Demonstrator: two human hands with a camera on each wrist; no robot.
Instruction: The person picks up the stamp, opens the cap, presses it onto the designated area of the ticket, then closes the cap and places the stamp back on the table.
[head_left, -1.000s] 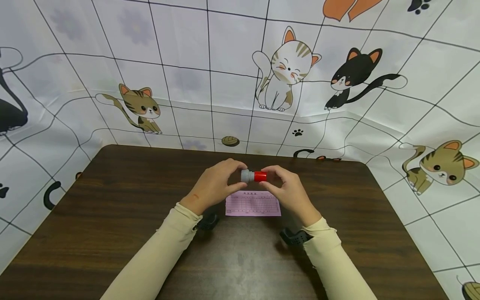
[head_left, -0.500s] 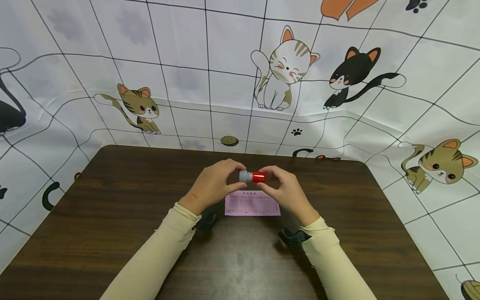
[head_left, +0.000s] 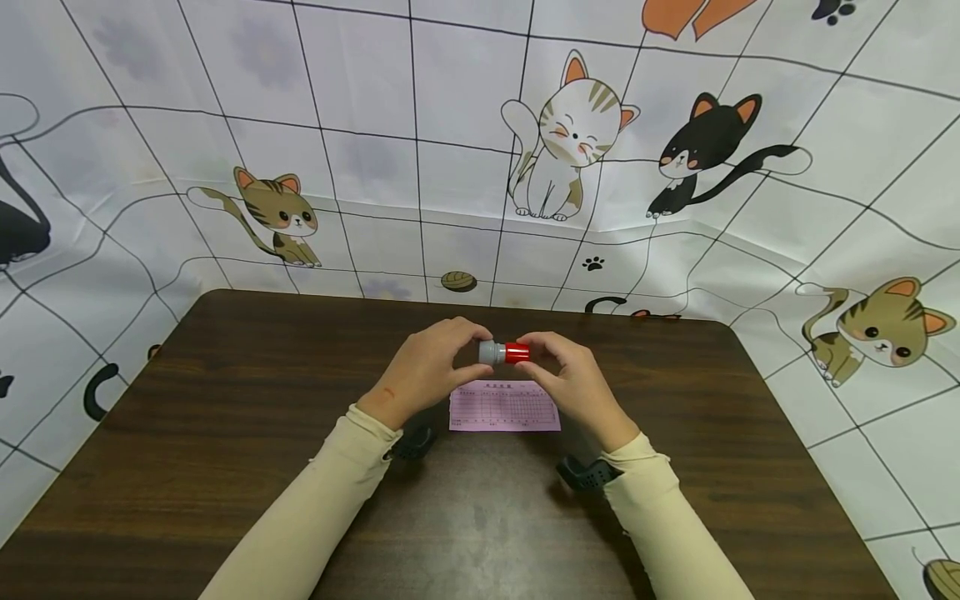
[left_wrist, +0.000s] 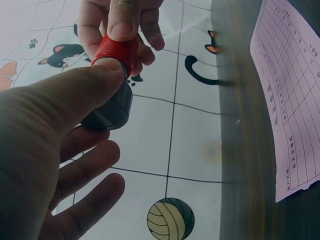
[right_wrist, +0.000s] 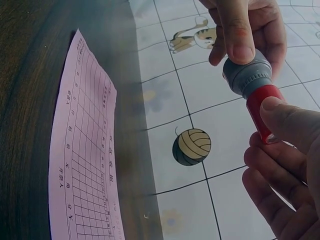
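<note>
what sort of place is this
Probably a makeshift indoor workspace, though the room beyond is hidden: a dark wood-look table with a pink paper form on it, and a white sheet printed with cartoon cats behind.

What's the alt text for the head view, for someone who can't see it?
Left hand pinching the gray end and right hand the red end of a small cylinder, near a pink printed slip on a dark table; cartoon-cat backdrop behind.
</note>
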